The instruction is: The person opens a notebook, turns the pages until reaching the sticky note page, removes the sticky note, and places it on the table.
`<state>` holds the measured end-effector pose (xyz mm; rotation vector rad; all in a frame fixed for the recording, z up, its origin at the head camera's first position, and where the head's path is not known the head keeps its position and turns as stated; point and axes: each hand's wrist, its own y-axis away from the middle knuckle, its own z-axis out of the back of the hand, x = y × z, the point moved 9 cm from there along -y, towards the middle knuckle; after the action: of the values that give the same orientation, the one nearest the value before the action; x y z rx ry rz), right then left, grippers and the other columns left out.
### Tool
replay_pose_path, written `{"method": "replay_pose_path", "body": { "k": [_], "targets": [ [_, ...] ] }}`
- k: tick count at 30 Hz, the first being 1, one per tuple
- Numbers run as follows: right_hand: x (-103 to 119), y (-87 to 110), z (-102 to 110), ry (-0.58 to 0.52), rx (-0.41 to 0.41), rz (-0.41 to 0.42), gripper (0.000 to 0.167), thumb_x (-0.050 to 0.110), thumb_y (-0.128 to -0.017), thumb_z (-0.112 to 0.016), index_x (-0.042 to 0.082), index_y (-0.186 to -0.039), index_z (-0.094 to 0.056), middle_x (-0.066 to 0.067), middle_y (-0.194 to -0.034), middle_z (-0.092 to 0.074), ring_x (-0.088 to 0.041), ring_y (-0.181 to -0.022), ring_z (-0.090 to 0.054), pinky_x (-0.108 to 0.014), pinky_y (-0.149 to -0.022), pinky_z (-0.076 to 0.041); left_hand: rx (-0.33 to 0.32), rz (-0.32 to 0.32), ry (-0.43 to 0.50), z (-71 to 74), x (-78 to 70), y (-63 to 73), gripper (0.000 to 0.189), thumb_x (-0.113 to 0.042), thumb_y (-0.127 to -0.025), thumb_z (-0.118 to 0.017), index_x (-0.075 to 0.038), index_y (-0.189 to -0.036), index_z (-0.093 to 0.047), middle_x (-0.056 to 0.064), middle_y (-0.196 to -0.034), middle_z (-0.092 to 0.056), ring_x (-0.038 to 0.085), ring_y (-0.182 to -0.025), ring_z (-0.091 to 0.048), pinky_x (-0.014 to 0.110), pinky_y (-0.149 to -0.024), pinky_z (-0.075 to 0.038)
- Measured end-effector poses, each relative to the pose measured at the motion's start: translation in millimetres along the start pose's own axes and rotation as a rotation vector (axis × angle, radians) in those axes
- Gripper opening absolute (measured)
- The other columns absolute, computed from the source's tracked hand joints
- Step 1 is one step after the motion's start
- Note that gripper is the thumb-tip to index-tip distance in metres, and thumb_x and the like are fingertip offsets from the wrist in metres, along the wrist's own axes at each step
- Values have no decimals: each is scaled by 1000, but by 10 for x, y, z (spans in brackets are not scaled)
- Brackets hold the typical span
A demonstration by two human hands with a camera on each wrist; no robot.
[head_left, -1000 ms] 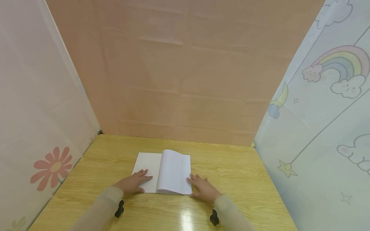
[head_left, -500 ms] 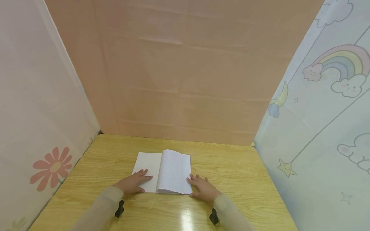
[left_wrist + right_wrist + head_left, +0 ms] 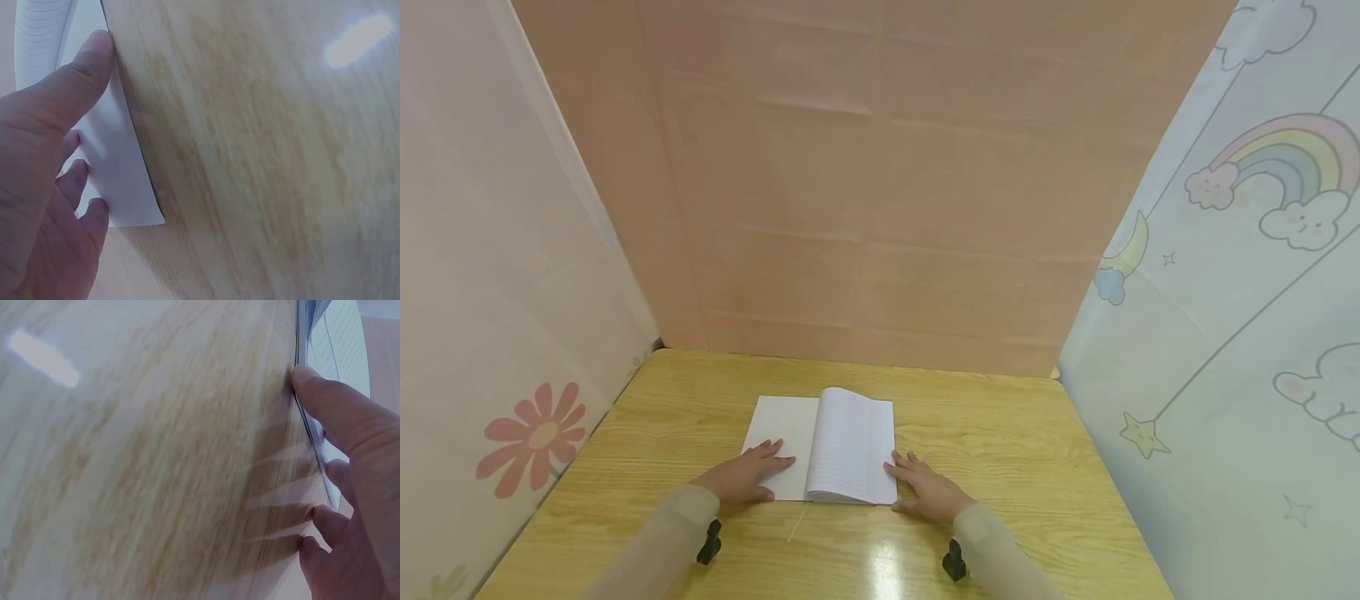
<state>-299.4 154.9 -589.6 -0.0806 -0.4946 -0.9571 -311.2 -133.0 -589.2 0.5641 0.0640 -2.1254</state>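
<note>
An open notebook lies on the wooden table, its lined pages bulging up near the middle. On its blank left side my left hand rests with fingers spread, the thumb at the near edge. My right hand lies at the notebook's right edge, fingers spread. In the right wrist view, the right thumb touches the near edge by the corner, while some fingertips rest on the wood beside it. A thin pale ribbon hangs from the spine onto the table.
The wooden table reaches back to an orange-brown curtain. A pale curtain with a red flower stands at the left, and one with a rainbow at the right. Each wrist bears a small black device.
</note>
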Motion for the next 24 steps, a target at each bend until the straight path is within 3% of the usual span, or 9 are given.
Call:
{"method": "replay_pose_path", "body": {
  "k": [8,18,21,24],
  "targets": [
    [42,-7,19,49,-3,23,70,42,-90,-65,14,-148,-40,-12,-158,-28,-42,-144,-25,-64,-113,-23,9,13,3,-6,17,-3,65,-34,-87,-69,-20,-146,-45,14,-158,-28,39,-146,-22,58,-110,-33],
    [16,-18,2,60,5,16,70,46,-89,-64,16,-149,-40,-9,-159,-28,-40,-144,-25,-63,-113,-24,13,22,6,-9,25,-6,65,-34,-87,-69,-21,-146,-45,14,-158,-27,38,-146,-22,58,-111,-32],
    [14,-13,3,57,1,20,70,45,-89,-65,16,-148,-40,-10,-158,-28,-41,-144,-25,-63,-113,-24,19,52,-27,32,-30,-33,61,-29,-86,-72,-18,-142,-50,15,-155,-33,38,-143,-28,56,-112,-32],
    [9,-4,10,55,-2,22,70,45,-89,-64,16,-148,-40,-10,-158,-28,-41,-144,-25,-63,-113,-24,-1,86,-116,162,-181,-89,52,-24,-84,-74,-13,-133,-59,15,-142,-52,37,-133,-45,55,-110,-37]
  ]
}}
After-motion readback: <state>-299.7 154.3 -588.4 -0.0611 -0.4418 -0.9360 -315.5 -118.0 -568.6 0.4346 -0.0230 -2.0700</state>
